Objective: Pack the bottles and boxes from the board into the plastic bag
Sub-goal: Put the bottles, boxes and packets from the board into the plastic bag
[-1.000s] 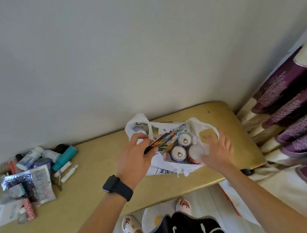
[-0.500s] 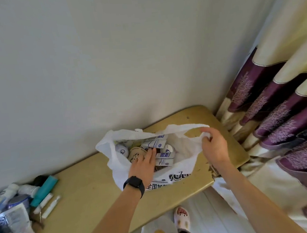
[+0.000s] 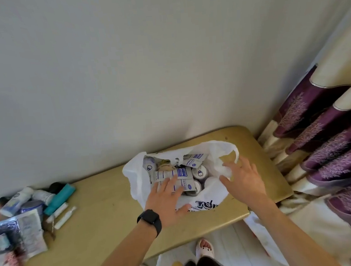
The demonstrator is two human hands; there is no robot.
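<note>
At far left, on the yellowish wooden board, a loose heap of unpacked things: a silvery foil packet lying flat, a red-and-white patterned item at the near edge, blurred. Behind them, against the wall, a white bottle on its side, a second white bottle, a dark round cap, a teal tube tilted toward the wall, and two slim white tubes lying side by side just right of the heap. Bare board between the heap and the bag.

Above, filling most of the view, a plain pale grey wall, meeting the board along its far edge.

Right of centre, standing open on the board, the white plastic bag with dark print on its near side. Inside, white-and-blue boxes lying across round-lidded bottles packed upright.

Left hand, black watch on the wrist, palm down over the bag's near rim, fingers spread flat and resting on the boxes. Right hand at the bag's right side, fingers splayed, gripping nothing, fingertips against the crumpled plastic by the handle loop.

At right, beyond the board's rounded corner, purple and cream curtains hanging in folds. Below the board's near edge, pale floor, a white slipper and dark shorts.
</note>
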